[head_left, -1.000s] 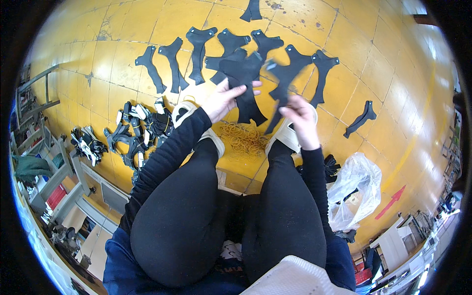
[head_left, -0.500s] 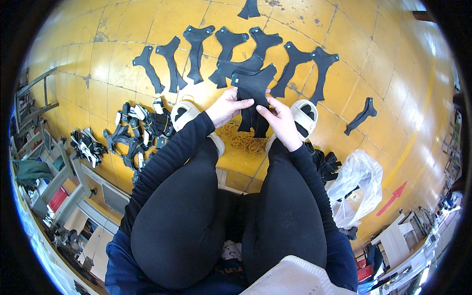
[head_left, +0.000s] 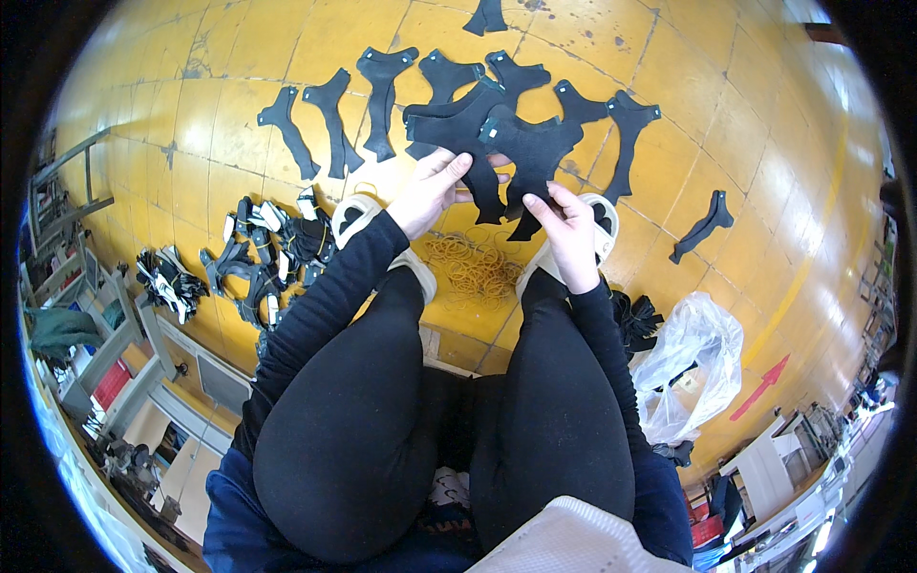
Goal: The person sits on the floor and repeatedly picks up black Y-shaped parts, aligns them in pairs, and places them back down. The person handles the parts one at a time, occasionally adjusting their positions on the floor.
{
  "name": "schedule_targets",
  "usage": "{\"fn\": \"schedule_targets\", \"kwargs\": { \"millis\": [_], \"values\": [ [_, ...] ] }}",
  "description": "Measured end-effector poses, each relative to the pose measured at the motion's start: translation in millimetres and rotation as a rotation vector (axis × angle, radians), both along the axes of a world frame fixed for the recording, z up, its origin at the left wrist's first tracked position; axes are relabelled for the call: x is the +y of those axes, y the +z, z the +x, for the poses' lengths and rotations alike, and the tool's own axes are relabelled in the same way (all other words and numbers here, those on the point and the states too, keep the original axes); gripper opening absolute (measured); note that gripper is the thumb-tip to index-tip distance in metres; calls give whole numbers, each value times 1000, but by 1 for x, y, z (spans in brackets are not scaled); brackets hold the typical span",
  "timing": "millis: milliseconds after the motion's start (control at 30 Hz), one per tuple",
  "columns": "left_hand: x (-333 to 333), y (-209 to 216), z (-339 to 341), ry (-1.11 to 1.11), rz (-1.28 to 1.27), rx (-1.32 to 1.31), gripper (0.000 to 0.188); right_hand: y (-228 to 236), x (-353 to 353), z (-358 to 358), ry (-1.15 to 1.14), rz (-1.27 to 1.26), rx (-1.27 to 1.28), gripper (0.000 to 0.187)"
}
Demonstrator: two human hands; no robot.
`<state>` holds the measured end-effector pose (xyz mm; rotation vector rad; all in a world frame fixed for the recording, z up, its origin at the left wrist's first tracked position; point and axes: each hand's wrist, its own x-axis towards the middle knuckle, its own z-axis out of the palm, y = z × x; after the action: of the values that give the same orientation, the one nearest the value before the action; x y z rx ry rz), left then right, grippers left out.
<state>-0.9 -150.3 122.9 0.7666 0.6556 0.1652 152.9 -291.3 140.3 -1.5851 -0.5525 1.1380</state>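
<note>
My left hand (head_left: 430,194) pinches a black T-shaped fabric piece (head_left: 447,132) between thumb and fingers. Close beside it, my right hand (head_left: 570,232) grips the narrow lower part of a second black fabric piece (head_left: 531,145), which bears a small pale label at its upper corner. The two held pieces spread apart at their lower ends and touch or overlap near the top. Beyond them, similar black pieces lie in an arc on the yellow floor, among them a fabric piece (head_left: 386,100) at centre left and another fabric piece (head_left: 626,138) at the right.
Tan rubber bands (head_left: 473,267) lie heaped between my shoes. Banded black-and-white bundles (head_left: 258,253) are on the floor at left, near a grey metal frame (head_left: 143,349). To the right are a dark pile (head_left: 635,320), a clear plastic bag (head_left: 690,349) and a lone fabric piece (head_left: 704,226).
The black pieces, earlier stacked together between both hands, are now drawn apart. My left hand has moved slightly up, and my right hand has shifted right and a little nearer.
</note>
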Motion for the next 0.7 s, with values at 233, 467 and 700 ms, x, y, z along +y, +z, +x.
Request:
{"fn": "schedule_targets", "kwargs": {
  "millis": [233, 467, 700],
  "values": [
    [-7, -1, 2, 47, 25, 166, 33, -9, -14, 11, 45, -1, -176, 29],
    [-23, -27, -7, 28, -50, 114, 17, -7, -10, 5, 288, -30, -242, 21],
    [-23, -15, 3, -22, 109, 187, 18, -13, -19, 9, 201, -24, -356, 20]
  ]
}}
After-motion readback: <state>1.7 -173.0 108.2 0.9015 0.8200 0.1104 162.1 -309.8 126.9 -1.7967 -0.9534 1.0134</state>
